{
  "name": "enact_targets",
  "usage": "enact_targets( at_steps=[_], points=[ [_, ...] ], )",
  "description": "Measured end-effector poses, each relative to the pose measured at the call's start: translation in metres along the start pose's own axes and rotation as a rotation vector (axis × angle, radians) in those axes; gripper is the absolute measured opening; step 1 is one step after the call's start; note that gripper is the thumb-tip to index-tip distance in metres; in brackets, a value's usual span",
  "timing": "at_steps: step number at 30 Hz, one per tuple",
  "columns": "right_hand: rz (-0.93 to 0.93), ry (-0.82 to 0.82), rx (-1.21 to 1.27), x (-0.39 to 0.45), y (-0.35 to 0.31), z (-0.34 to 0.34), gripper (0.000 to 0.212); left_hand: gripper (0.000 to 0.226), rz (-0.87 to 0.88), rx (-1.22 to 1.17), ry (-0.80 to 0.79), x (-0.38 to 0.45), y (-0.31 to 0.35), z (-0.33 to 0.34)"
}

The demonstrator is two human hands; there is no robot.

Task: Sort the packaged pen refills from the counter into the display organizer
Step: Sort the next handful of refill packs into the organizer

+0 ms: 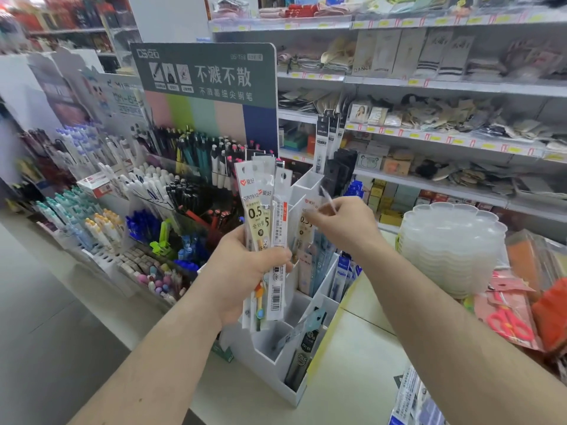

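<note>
The left hand (245, 271) is curled round a fanned bunch of packaged pen refills (265, 228), holding them upright near the middle of the view; their hang-hole tops stand above the fist and a barcoded end sticks out below it. One front pack reads "0.5".

At about two o'clock from that fist, the right hand (340, 225) pinches a single slim clear pack (325, 194) between thumb and fingertips. The pack is blurred, so what is printed on it cannot be read. It sits just above the upper compartments of the white display organizer (285, 360).

The organizer stands on the tabletop (362, 357) at six o'clock from the hands, a stepped set of open slots. Several slots already hold refill packs: a dark one in the nearest right-hand slot, bluish and pale ones in the middle tiers, and tall black packs at the far end, around twelve o'clock.

At nine to eleven o'clock a tiered pen display (147, 191) is crowded with pens under a green sign (204, 72). At three o'clock a stack of clear scalloped trays (451, 246) rests on the tabletop, with packaged red scissors (506, 323) just beside it. More packs (411, 397) lie at the tabletop's near edge, around five o'clock. Store shelves (429, 87) fill the background.
</note>
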State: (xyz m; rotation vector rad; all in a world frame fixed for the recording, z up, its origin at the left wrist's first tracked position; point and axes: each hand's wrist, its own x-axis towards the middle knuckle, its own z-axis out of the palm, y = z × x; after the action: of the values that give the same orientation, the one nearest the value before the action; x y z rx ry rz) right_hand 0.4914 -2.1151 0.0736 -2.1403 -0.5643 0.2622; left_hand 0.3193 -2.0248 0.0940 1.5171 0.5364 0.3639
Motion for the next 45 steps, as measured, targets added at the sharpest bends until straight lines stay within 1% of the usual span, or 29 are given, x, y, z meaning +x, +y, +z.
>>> enact_targets(
  at_steps=[1,2,3,4,6,8,10,12,14,17,22,24,26,28,32,35,39,42,45],
  points=[
    [0.031,0.022,0.112,-0.004,-0.001,-0.005,0.048,0.021,-0.004,0.009,-0.002,0.0,-0.001,0.001],
    [0.1,0.011,0.27,-0.008,-0.002,-0.011,0.061,0.022,-0.009,0.013,-0.005,0.0,-0.002,0.002],
    [0.193,-0.039,0.451,-0.013,-0.003,-0.018,0.07,0.023,-0.015,0.014,-0.01,0.001,-0.002,0.003],
    [0.281,-0.112,0.635,-0.018,-0.003,-0.023,0.073,0.025,-0.019,0.016,-0.015,0.002,-0.003,0.005],
    [0.372,-0.262,0.946,-0.031,-0.004,-0.031,0.067,0.029,-0.02,0.015,-0.026,0.003,-0.004,0.009],
    [0.369,-0.352,1.115,-0.042,-0.001,-0.032,0.058,0.029,-0.021,-0.01,-0.045,0.004,-0.004,0.013],
    [0.355,-0.397,1.236,-0.052,0.002,-0.03,0.048,0.029,-0.033,-0.024,-0.064,0.004,-0.002,0.019],
    [0.347,-0.366,1.296,-0.06,-0.001,-0.029,0.035,0.029,-0.031,-0.009,-0.071,0.004,-0.002,0.023],
    [0.319,-0.298,1.266,-0.066,-0.001,-0.029,0.021,0.028,-0.032,0.015,-0.077,0.004,-0.002,0.025],
    [0.221,-0.198,1.156,-0.071,0.001,-0.028,0.015,0.025,-0.051,0.018,-0.083,0.004,-0.003,0.028],
    [0.161,0.051,0.98,-0.069,0.014,-0.039,0.008,0.027,-0.052,-0.014,-0.082,0.003,-0.002,0.03],
    [0.121,0.217,0.903,-0.065,0.024,-0.052,0.014,0.028,-0.032,-0.031,-0.071,0.004,-0.002,0.029],
    [0.089,0.403,0.755,-0.061,0.039,-0.067,0.015,0.029,-0.026,-0.04,-0.063,0.004,-0.003,0.03],
    [0.083,0.508,0.653,-0.057,0.057,-0.077,0.017,0.029,-0.036,-0.049,-0.067,0.006,-0.007,0.03],
    [0.168,0.526,0.539,-0.05,0.093,-0.075,0.015,0.029,-0.073,-0.054,-0.08,0.009,-0.015,0.033],
    [0.23,0.525,0.507,-0.036,0.111,-0.066,0.014,0.03,-0.078,-0.053,-0.068,0.012,-0.017,0.037],
    [0.282,0.453,0.442,-0.011,0.13,-0.045,0.013,0.031,-0.083,-0.05,-0.06,0.017,-0.017,0.042],
    [0.264,0.389,0.329,0.004,0.137,-0.027,0.021,0.027,-0.083,-0.034,-0.056,0.019,-0.017,0.045],
    [0.258,0.279,0.242,0.018,0.147,-0.007,0.026,0.027,-0.083,-0.021,-0.055,0.02,-0.017,0.047]
  ],
)
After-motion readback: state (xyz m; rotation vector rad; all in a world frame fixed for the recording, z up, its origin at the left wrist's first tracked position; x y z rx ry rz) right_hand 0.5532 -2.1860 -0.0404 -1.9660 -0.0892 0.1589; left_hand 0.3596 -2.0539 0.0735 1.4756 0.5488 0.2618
